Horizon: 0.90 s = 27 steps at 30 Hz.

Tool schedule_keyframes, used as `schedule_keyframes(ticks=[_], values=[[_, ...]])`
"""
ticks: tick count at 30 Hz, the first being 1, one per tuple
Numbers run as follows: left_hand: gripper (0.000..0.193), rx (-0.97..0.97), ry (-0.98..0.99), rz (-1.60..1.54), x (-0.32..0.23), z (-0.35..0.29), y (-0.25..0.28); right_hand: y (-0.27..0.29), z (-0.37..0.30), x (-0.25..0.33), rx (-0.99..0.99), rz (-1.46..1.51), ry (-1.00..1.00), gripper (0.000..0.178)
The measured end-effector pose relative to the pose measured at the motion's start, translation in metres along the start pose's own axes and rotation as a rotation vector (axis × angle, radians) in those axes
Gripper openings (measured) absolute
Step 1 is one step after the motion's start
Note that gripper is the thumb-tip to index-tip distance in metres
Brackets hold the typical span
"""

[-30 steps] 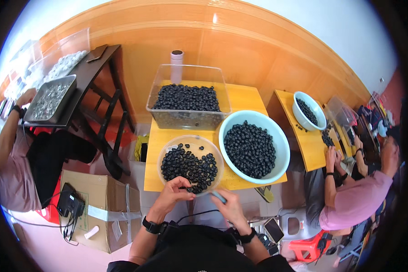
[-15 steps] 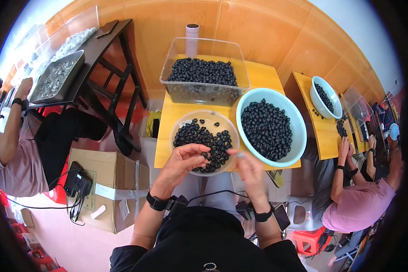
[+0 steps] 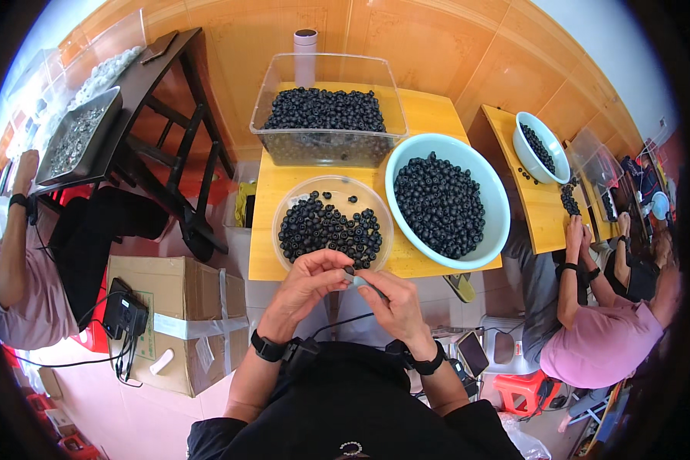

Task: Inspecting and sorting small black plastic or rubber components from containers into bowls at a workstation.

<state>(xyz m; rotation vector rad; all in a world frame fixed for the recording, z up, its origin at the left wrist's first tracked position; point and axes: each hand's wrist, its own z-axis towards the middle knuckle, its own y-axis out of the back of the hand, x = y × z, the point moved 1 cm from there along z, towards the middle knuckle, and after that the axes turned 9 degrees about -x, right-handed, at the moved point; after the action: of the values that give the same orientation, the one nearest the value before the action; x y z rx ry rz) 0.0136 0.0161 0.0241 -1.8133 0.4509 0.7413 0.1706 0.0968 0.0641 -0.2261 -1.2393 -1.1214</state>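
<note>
In front of my chest, my left hand (image 3: pixel 308 285) pinches a small round black bead-like part (image 3: pixel 349 270) between thumb and fingers. My right hand (image 3: pixel 397 305) meets it there, its fingers closed at the part. A small light-blue piece (image 3: pixel 357 281) shows at the right fingertips; whether it is held or worn I cannot tell. Just beyond the hands sits a shallow round clear tray (image 3: pixel 386 230) with many such black parts, some showing a hole. Right of it stands a light-blue basin (image 3: pixel 501 211) heaped with them.
Behind the tray, a clear rectangular bin (image 3: pixel 395 100) of black parts stands on the yellow table (image 3: pixel 425 270), with a pink bottle (image 3: pixel 305 46) behind. A taped cardboard box (image 3: pixel 172 287) is at left. People work at both sides; a red stool (image 3: pixel 520 392) is at lower right.
My right hand has come left from beside the tray to meet my left hand at the black part. The view has shifted slightly, so the table appears farther left and higher.
</note>
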Motion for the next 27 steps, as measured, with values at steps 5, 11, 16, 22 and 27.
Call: schedule_keyframes(ticks=[5, 11, 16, 22, 27], values=[[0.017, 0.025, 0.006, -0.017, 0.001, 0.000, 0.000, 0.002, -0.002, 0.003, 0.013, -0.039, 0.023, 0.021], [0.014, 0.054, 0.029, -0.038, 0.001, -0.004, 0.003, 0.002, -0.004, 0.004, 0.010, -0.090, 0.065, 0.021], [0.010, 0.061, 0.033, -0.055, -0.003, -0.007, 0.004, 0.002, -0.002, 0.002, 0.060, -0.113, 0.086, 0.021], [0.013, 0.223, 0.072, -0.105, -0.008, -0.024, -0.004, 0.014, 0.003, -0.036, -0.157, -0.239, -0.006, 0.018], [0.012, 0.074, 0.045, -0.099, -0.004, -0.013, 0.005, 0.007, 0.001, -0.011, -0.126, -0.063, -0.034, 0.018]])
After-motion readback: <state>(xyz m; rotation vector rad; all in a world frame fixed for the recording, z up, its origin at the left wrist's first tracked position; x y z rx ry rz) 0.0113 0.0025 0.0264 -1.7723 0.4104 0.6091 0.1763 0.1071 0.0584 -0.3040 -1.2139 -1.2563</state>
